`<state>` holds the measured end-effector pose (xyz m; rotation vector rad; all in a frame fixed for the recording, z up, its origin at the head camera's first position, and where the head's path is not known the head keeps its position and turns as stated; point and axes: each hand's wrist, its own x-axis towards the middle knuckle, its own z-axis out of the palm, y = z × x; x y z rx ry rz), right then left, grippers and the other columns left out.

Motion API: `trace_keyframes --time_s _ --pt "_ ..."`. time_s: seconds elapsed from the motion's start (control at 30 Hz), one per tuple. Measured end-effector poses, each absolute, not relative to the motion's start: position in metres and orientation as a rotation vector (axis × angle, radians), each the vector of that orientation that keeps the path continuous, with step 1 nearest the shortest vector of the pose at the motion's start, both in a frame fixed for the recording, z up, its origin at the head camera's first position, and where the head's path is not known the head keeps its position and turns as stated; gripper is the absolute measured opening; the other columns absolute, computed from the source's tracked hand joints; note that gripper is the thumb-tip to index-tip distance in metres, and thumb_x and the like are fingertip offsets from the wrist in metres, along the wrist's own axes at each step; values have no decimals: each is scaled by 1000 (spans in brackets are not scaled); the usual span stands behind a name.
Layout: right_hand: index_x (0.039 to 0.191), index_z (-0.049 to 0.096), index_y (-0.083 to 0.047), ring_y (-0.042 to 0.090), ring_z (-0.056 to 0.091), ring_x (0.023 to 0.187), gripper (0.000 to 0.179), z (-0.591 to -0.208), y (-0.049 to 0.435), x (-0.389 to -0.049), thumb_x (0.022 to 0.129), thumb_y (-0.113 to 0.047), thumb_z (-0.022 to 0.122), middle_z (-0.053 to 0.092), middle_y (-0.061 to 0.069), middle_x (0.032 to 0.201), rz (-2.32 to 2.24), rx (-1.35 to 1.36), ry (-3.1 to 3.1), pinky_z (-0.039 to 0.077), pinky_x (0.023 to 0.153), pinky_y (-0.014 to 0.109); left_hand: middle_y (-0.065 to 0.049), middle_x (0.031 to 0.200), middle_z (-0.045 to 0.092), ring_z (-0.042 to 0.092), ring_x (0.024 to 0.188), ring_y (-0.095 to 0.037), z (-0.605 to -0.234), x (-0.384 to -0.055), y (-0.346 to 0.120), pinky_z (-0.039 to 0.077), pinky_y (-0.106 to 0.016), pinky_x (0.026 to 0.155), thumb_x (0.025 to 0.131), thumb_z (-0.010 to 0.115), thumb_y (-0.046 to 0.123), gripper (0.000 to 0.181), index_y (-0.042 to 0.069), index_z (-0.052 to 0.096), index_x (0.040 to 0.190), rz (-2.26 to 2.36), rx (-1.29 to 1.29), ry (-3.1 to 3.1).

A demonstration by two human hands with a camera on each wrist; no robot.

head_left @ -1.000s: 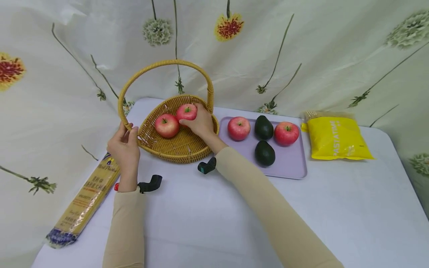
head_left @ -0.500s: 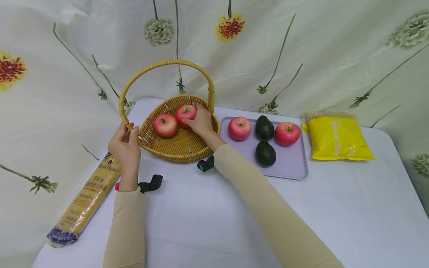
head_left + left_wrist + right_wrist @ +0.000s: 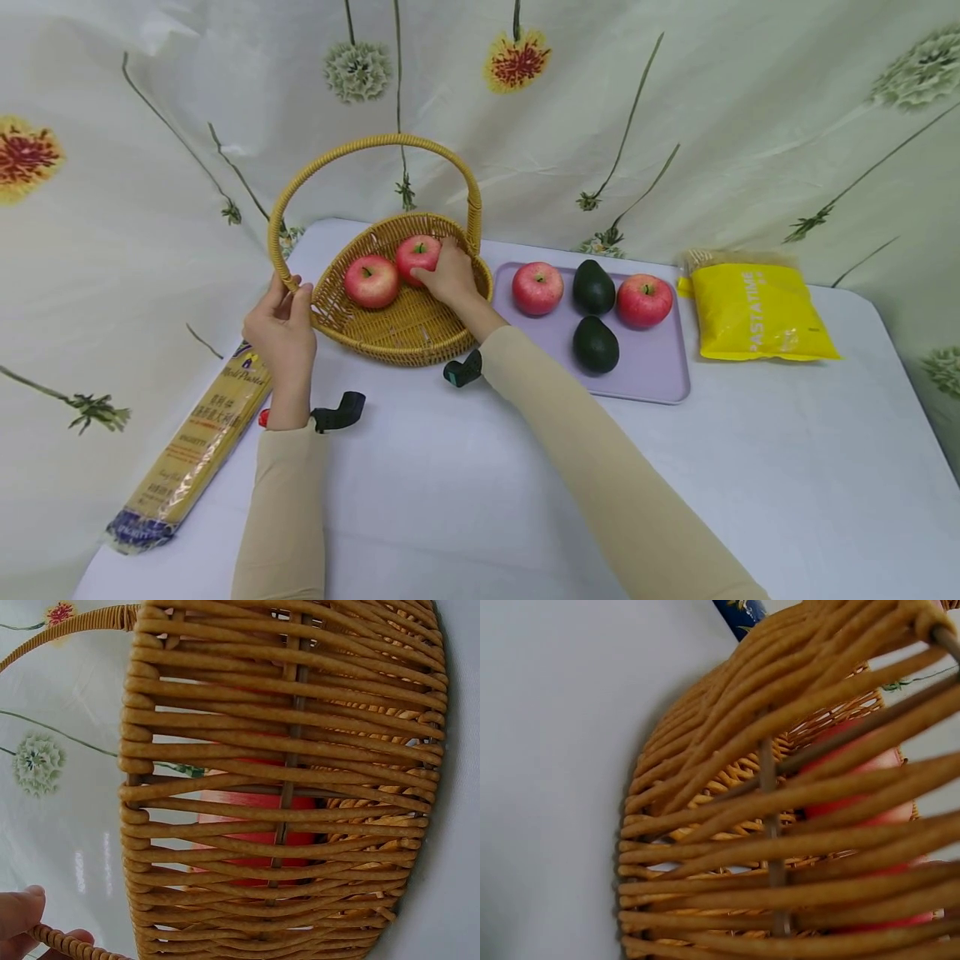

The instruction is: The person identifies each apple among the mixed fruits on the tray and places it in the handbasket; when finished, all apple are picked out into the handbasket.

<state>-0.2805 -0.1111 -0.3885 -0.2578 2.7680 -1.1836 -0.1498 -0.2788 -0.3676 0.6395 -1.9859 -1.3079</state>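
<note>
A wicker basket (image 3: 405,333) with a tall arched handle stands at the back of the table. Inside it, two red apples sit side by side, the left apple (image 3: 371,282) and the right apple (image 3: 417,257). My left hand (image 3: 283,333) pinches the lower left end of the handle; its fingertips (image 3: 21,911) show at the corner of the left wrist view. Reaching over the basket's right rim, my right hand (image 3: 452,275) grips the right apple, thumb in front and fingers partly hidden behind it. In the right wrist view the basket weave hides this hand.
Right of the basket lies a lilac tray (image 3: 645,383) with two more apples (image 3: 537,288) and two avocados (image 3: 596,344). A yellow pasta bag (image 3: 761,310) is farther right. A long spaghetti packet (image 3: 191,450) lies at the left, beside the left forearm.
The right hand and the apple in it have settled slightly lower in the basket. The left hand keeps its hold on the handle.
</note>
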Motion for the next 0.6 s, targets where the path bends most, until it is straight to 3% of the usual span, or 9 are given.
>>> trace_keyframes --time_s 0.17,0.4,0.6 --pt "144 39 -2 30 49 131 71 -388 -109 -276 89 -36 70 55 15 137 -1189 -309 2781 45 108 39 -6 124 69 66 110 -12 -368 -150 -278 55 -20 91 95 64 21 40 23 58 134 -1320 635 -1984" --pt "151 31 -4 27 34 144 76 -379 -93 -257 92 -33 68 39 13 154 -1299 -446 2769 31 120 40 -7 124 69 67 109 -13 -368 -151 -278 55 -20 90 95 64 19 40 20 58 135 -1321 623 -1987" --pt "150 34 -2 28 36 142 72 -371 -71 -234 92 -30 67 41 14 152 -1444 -566 2770 30 120 43 -7 125 68 66 111 -14 -367 -150 -280 55 -21 91 95 64 21 40 22 58 135 -1300 643 -1996"
